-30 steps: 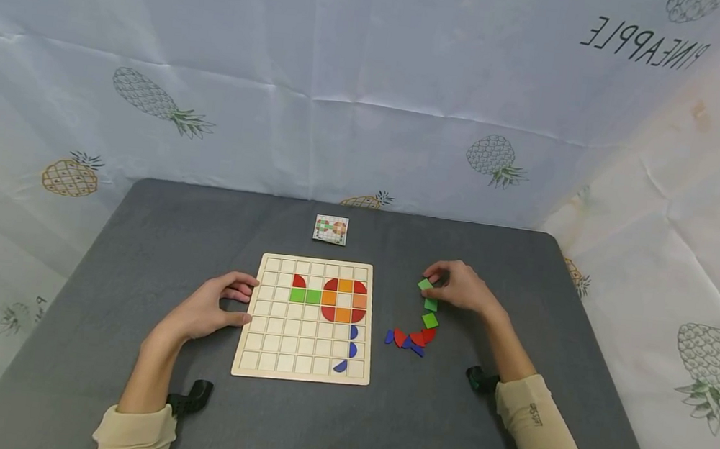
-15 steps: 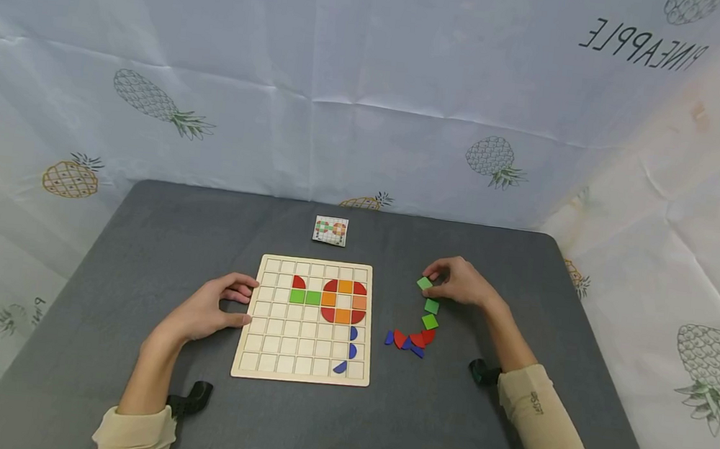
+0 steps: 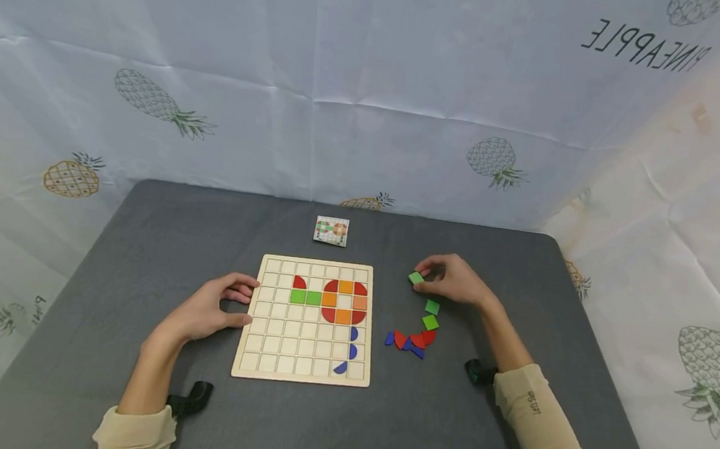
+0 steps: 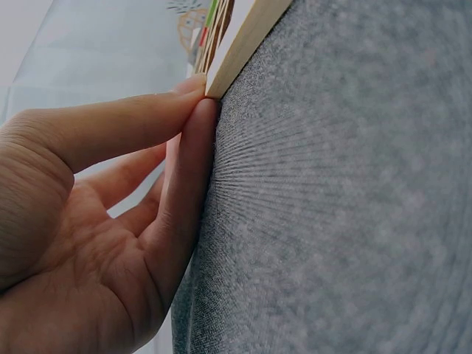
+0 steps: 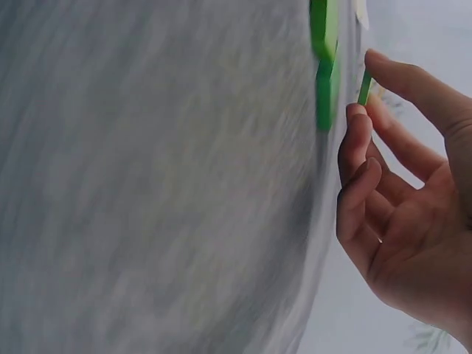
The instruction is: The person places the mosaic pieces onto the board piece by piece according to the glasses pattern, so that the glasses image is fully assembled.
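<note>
My left hand (image 3: 200, 310) is at the left edge of a wooden grid board (image 3: 268, 367), thumb and fingertips spread apart along that edge. In the left wrist view, the thumb tip lies right at the corner of the board (image 4: 240, 55). Between thumb and fingers, my right hand (image 3: 457, 279) pinches a green square tile (image 3: 416, 278), held right of the board's top corner. The same tile (image 5: 364, 87) appears edge-on in the right wrist view. Red, orange, green and blue pieces sit on the board, including a red quarter-round piece (image 3: 299, 282).
Two more green squares (image 3: 431, 322) lie on the grey table (image 3: 482, 439) below the right hand. Beside them runs a curved row of red pieces (image 3: 399, 339) and blue pieces (image 3: 389, 338). A small pattern card (image 3: 331, 230) lies behind the board. Pineapple-print cloth hangs behind the table.
My right hand has moved a little left and away from the row, carrying the green square tile with it. The left hand and the board have stayed in place.
</note>
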Available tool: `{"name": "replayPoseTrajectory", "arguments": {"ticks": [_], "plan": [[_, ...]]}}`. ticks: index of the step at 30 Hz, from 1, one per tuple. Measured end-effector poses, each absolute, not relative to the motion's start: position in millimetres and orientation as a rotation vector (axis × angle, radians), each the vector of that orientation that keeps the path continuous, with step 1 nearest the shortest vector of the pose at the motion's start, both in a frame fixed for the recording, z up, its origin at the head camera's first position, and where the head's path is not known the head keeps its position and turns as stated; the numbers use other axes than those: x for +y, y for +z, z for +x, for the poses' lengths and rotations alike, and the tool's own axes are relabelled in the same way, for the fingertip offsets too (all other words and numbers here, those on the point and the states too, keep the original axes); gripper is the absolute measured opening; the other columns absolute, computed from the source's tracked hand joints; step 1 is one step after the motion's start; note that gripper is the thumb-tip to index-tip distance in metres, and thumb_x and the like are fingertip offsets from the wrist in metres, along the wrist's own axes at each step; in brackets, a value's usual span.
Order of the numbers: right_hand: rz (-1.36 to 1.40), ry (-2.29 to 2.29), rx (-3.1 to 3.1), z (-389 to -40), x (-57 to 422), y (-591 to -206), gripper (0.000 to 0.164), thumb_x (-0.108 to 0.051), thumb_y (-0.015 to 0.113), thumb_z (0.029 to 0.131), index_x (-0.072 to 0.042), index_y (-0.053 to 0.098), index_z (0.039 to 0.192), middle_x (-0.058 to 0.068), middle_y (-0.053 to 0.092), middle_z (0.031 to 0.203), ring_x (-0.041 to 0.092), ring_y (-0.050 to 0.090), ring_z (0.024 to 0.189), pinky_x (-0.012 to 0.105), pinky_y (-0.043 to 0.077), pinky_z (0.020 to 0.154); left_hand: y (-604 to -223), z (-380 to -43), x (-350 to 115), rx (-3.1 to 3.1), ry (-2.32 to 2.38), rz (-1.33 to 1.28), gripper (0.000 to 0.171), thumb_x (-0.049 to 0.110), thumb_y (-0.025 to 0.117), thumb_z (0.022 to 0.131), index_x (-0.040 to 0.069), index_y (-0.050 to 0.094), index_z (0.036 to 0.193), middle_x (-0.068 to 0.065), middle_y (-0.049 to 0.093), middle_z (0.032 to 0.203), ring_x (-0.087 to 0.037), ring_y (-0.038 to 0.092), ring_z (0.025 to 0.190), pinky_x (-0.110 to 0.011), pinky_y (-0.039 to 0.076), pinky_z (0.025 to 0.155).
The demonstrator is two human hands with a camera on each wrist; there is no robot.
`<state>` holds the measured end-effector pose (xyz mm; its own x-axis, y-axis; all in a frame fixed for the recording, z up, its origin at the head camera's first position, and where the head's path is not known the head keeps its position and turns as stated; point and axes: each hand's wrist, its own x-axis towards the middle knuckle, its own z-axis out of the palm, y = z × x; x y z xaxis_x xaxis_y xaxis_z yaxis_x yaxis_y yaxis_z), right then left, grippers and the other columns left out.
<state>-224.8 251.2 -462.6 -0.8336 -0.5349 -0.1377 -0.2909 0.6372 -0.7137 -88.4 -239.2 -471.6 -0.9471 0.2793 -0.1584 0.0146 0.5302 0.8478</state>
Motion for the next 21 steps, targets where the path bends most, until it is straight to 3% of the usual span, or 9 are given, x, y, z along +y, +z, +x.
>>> {"name": "replayPoseTrajectory", "arguments": {"ticks": [8, 21], "plan": [[-0.725, -1.052, 2.516, -219, 218, -453, 0.031, -0.016, 0.085, 0.094, -0.007, 0.076, 0.122, 0.015, 0.074, 0.111, 0.015, 0.061, 0.064, 0.025, 0.050, 0.062, -472, -89, -239, 2.504, 1.371, 0.255, 0.061, 0.005, 0.086, 0.091, -0.002, 0.058, 0.145, -0.020, 0.066, 0.131, -0.029, 0.066, 0.117, -0.027, 0.056, 0.094], [-0.923, -1.035, 2.411, -216, 142, -440, 0.031, -0.020, 0.083, 0.097, -0.010, 0.076, 0.126, 0.011, 0.075, 0.115, 0.012, 0.060, 0.065, 0.025, 0.050, 0.063, -471, -89, -239, 2.501, 1.370, 0.260, 0.061, 0.005, 0.086, 0.092, -0.003, 0.058, 0.145, -0.021, 0.065, 0.132, -0.029, 0.066, 0.117, -0.027, 0.056, 0.094]]}}
